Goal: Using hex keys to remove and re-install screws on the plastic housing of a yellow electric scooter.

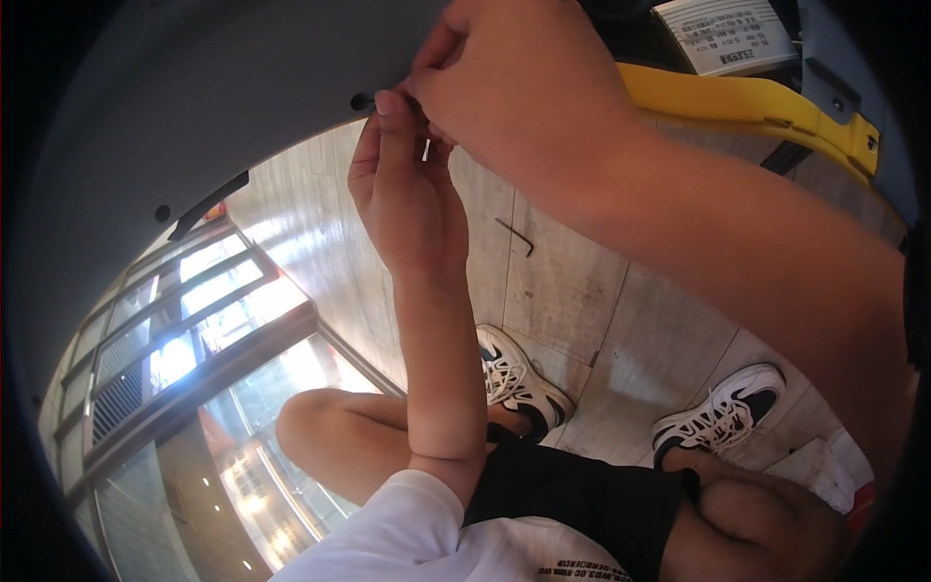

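Both of my hands are raised to the lower edge of a large dark grey panel (223, 78). My left hand (415, 199) has its thumb and fingers pinched together beside a round dark hole (362, 101) in that panel. From the right, my right hand (524, 82) reaches across, its curled fingertips meeting those of the left. Whatever sits between the fingertips is hidden or too small to name. A black hex key (516, 236) lies on the floor below my hands.
A yellow curved bar (737, 97) runs to the right behind my right forearm, under a white printed label (727, 37). Below are wood-look floor planks (553, 291) and my shoes (519, 378). Glass-paned doors or windows (184, 320) stand at left. A crumpled white item (815, 475) lies at lower right.
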`<state>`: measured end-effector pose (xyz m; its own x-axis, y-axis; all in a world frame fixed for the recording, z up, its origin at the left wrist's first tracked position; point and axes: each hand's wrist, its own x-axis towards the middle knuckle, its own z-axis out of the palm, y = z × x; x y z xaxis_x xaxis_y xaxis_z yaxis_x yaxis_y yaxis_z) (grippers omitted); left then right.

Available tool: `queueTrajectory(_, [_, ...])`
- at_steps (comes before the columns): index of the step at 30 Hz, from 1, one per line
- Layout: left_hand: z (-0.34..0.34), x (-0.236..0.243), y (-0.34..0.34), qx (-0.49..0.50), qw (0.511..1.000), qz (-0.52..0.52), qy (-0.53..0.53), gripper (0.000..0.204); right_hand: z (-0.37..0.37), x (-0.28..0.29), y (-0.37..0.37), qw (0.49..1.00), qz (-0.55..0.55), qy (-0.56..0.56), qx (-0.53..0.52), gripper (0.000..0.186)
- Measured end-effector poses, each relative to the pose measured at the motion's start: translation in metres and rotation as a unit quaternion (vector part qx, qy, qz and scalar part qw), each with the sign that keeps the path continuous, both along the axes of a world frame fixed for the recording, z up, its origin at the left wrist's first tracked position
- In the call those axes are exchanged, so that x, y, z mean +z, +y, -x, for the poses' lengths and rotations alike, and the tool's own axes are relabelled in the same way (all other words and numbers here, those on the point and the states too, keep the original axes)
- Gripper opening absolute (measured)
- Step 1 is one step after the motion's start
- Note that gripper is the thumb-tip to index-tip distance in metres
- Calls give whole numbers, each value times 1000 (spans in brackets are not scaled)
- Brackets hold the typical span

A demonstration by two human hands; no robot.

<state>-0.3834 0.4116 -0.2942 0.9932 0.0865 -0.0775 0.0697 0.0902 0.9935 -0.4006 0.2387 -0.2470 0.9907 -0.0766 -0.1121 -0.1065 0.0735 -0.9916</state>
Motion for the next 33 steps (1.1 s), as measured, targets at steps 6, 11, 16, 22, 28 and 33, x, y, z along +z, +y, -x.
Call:
queueTrajectory(6, [4,15,5,15,998,35,47,30,-16,-4,-12,960,131,-221,111,16])
queueTrajectory(11, [5,25,8,-22,976,191,100,35,-21,3,-20,892,83,-375,236,17])
queueTrajectory(16, [-3,27,11,-163,901,371,157,36,0,-6,7,983,18,-181,18,15])
queueTrajectory(22, [-6,15,22,-45,979,175,93,34,-15,-24,32,964,115,-237,-37,9])
queueTrajectory(28, [-20,20,48,19,949,-297,-106,43,-24,-24,24,861,284,-421,-17,10])
queueTrajectory(33, [-30,22,54,74,928,-290,-223,78,-15,-15,25,912,190,-361,-30,7])
